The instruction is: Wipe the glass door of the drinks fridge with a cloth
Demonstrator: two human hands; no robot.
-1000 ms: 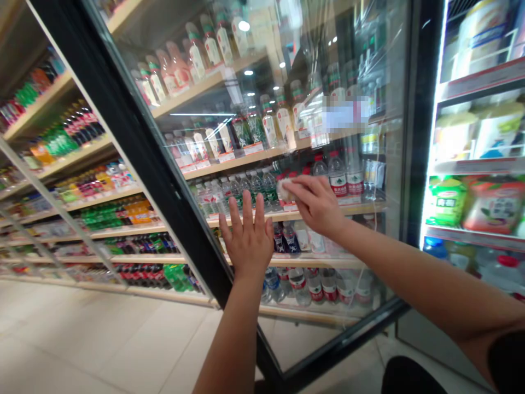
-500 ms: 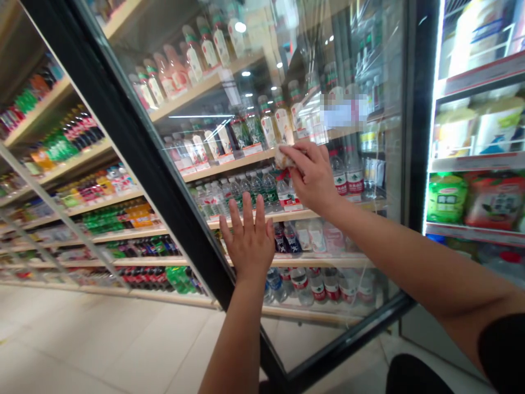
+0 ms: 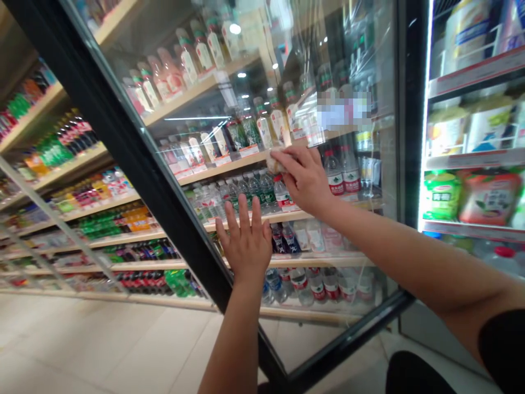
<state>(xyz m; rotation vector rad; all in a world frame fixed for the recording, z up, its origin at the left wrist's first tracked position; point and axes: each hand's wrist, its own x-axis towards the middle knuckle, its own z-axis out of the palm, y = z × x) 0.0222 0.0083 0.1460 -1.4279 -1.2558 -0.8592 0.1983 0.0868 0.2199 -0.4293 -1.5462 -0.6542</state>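
A glass door (image 3: pixel 348 230) with a black frame (image 3: pixel 123 148) stands swung out in front of me. Flat against the pane, my left hand (image 3: pixel 248 241) has its fingers spread and nothing in it. My right hand (image 3: pixel 307 178) presses a crumpled, whitish-brown cloth (image 3: pixel 276 161) to the glass, higher and to the right of the left hand. Fingers and thumb close round the cloth, so most of it is hidden. Bottles on shelves show through the pane, mixed with reflections of ceiling lights.
To the right is a lit cooler with several bottles and a red pouch-like pack (image 3: pixel 490 197) on its shelves. Shelves of drinks (image 3: pixel 123 219) run along the left, behind the door. Pale floor tiles (image 3: pixel 123 345) lie below.
My right hand has shifted slightly left with the cloth on the glass. The left hand stays flat on the pane. The whole view has slid a little left.
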